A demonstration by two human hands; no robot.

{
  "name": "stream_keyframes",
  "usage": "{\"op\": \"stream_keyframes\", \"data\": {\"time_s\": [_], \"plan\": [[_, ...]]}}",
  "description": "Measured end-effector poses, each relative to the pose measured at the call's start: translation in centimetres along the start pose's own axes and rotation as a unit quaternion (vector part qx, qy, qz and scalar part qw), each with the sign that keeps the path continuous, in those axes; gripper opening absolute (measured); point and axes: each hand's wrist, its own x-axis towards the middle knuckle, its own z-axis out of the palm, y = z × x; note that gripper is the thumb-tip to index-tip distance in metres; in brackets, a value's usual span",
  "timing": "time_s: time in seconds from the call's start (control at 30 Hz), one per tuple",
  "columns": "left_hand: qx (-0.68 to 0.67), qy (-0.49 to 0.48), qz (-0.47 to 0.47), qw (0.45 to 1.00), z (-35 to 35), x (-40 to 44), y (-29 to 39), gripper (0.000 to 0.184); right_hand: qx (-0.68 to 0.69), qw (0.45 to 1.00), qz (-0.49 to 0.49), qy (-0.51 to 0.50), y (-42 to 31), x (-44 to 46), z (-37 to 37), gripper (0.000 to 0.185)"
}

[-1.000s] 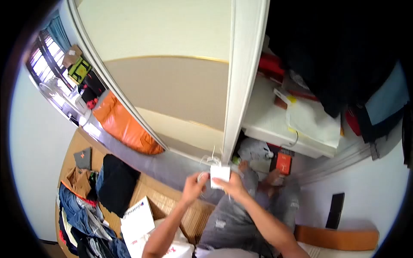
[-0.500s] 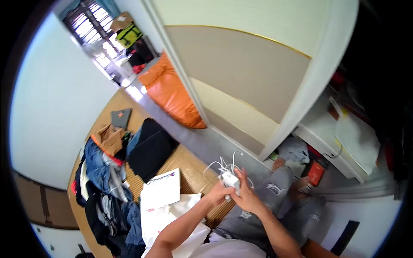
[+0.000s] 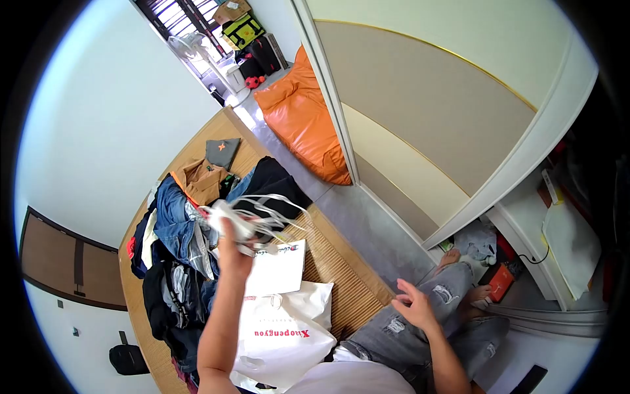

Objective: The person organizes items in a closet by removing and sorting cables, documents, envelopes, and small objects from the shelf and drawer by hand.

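The left hand (image 3: 234, 255) grips a white adapter (image 3: 226, 217), with loops of white cable (image 3: 268, 196) spreading to its right, raised over the bed between the clothes and a flat white box; the right hand (image 3: 415, 307) holds nothing, its fingers loosely parted above the person's grey ripped jeans (image 3: 394, 325), though whether it touches them I cannot tell. From the left, a black bag (image 3: 128, 358) hangs by the wall, then a heap of clothes (image 3: 172, 209) lies on the bed, with a grey cloth (image 3: 222, 152) bearing an orange star at its far end and a dark garment (image 3: 274, 186) on its right. Nearer the person, the flat white box (image 3: 275, 272) lies just beyond a white plastic bag (image 3: 285, 351) with red lettering. Bare woven mat (image 3: 351, 266) shows right of these. Beyond the bed, an orange sack (image 3: 305, 125) slumps on the floor beside a sliding door (image 3: 426, 98). Farthest right, a red-orange box (image 3: 501, 281) sits near the feet, beside a white drawer unit (image 3: 531, 256).
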Motion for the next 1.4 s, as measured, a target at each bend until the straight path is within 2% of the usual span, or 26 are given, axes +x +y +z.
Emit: {"op": "stream_keyframes", "data": {"time_s": [0.03,0.13,0.2,0.23,0.3,0.37,0.43,0.5,0.53,0.57,0.6,0.63,0.67,0.7,0.77,0.8,0.9,1.0,1.1,1.17,1.2,1.23,1.27,1.3,1.33,1.4], "plan": [[-0.023,-0.012,0.014,1.0,-2.2,1.5,1.5,0.045,0.001,1.0,-0.001,0.0,0.5,-0.3,0.0,0.059],[-0.03,0.206,0.058,0.976,-7.6,5.1,2.7,0.044,-0.081,0.994,-0.073,0.004,0.9,-0.9,0.2,0.054],[-0.04,0.213,0.051,0.975,-16.1,8.9,1.3,0.038,-0.029,0.998,-0.061,-0.002,-0.4,-1.3,0.1,0.05],[-0.049,0.219,0.055,0.973,-19.5,10.3,0.3,0.037,-0.029,0.998,-0.059,0.002,-1.9,-1.7,-0.2,0.05],[-0.047,0.367,0.019,0.929,-24.5,11.7,-1.1,0.039,-0.061,0.993,-0.072,-0.067,-7.1,-2.7,-1.2,0.049],[-0.09,0.415,-0.035,0.904,-30.1,13.7,-2.6,0.039,-0.105,0.974,-0.174,-0.096,-12.6,-4.4,-1.9,0.049],[-0.093,0.367,-0.026,0.925,-33.6,13.3,-4.0,0.032,-0.139,0.932,-0.308,-0.134,-17.9,-6.2,-2.9,0.051],[-0.065,0.199,-0.084,0.974,-40.8,12.9,-5.3,0.026,-0.126,0.886,-0.42,-0.151,-22.0,-7.8,-3.7,0.038],[-0.05,0.25,-0.044,0.966,-42.6,13.3,-6.5,0.02,-0.145,0.853,-0.485,-0.128,-22.5,-8.8,-3.8,0.049],[-0.107,0.183,-0.081,0.974,-42.7,13.1,-6.8,0.018,-0.176,0.817,-0.54,-0.1,-23.0,-9.8,-3.8,0.061],[-0.127,0.205,-0.134,0.961,-40.3,12.2,-6.2,0.018,-0.133,0.814,-0.565,-0.018,-24.9,-10.2,-3.8,0.049],[0.006,0.34,-0.165,0.926,-37.4,11.3,-6.1,0.024,-0.121,0.808,-0.575,0.043,-26.1,-10.7,-3.8,0.045],[0.057,0.17,-0.15,0.972,-36.4,11.0,-7.2,0.031,-0.103,0.797,-0.587,0.1,-26.8,-11.1,-3.4,0.041],[0.017,-0.136,-0.32,0.938,-40.0,13.2,-6.3,0.041,-0.092,0.786,-0.593,0.147,-27.3,-11.3,-3.2,0.037],[0.037,0.184,-0.313,0.931,-37.8,12.7,-7.6,0.044,-0.084,0.779,-0.594,0.182,-27.4,-11.9,-3.9,0.035],[0.043,0.179,-0.317,0.93,-36.3,11.7,-7.6,0.044,-0.075,0.779,-0.594,0.186,-27.4,-12.3,-4.5,0.037],[0.188,0.334,-0.262,0.886,-31.7,9.7,-7.2,0.05,-0.164,0.744,-0.614,0.204,-26.0,-13.8,-7.3,0.042],[0.346,0.372,-0.19,0.84,-30.7,10.0,-7.2,0.053,-0.272,0.846,-0.383,0.252,-24.7,-16.3,-12.4,0.029],[0.524,0.39,-0.079,0.753,-28.3,10.7,-7.5,0.056,-0.285,0.893,-0.188,0.293,-19.7,-15.6,-19.5,0.029],[0.59,0.375,0.006,0.715,-24.7,11.1,-8.5,0.059,-0.338,0.82,-0.099,0.451,-12.6,-12.3,-25.7,0.036],[0.602,0.355,0.05,0.713,-22.2,11.2,-8.9,0.06,-0.331,0.804,-0.061,0.49,-8.8,-11.4,-29.2,0.045],[0.6,0.319,0.092,0.728,-19.5,11.4,-9.7,0.061,-0.42,0.744,-0.001,0.519,-4.8,-10.7,-32.0,0.048],[0.575,0.262,0.126,0.765,-16.5,11.4,-10.6,0.063,-0.502,0.673,0.058,0.541,-1.6,-10.2,-34.6,0.051],[0.544,0.194,0.141,0.804,-10.0,9.4,-11.0,0.064,-0.503,0.666,0.058,0.548,0.6,-10.3,-36.9,0.051],[0.424,0.123,0.176,0.88,-3.3,5.6,-12.4,0.073,-0.588,0.62,0.084,0.513,2.7,-10.7,-39.0,0.052],[0.368,-0.053,0.171,0.912,2.7,3.3,-14.0,0.064,-0.691,0.536,0.091,0.476,2.7,-11.6,-40.9,0.054]]}}
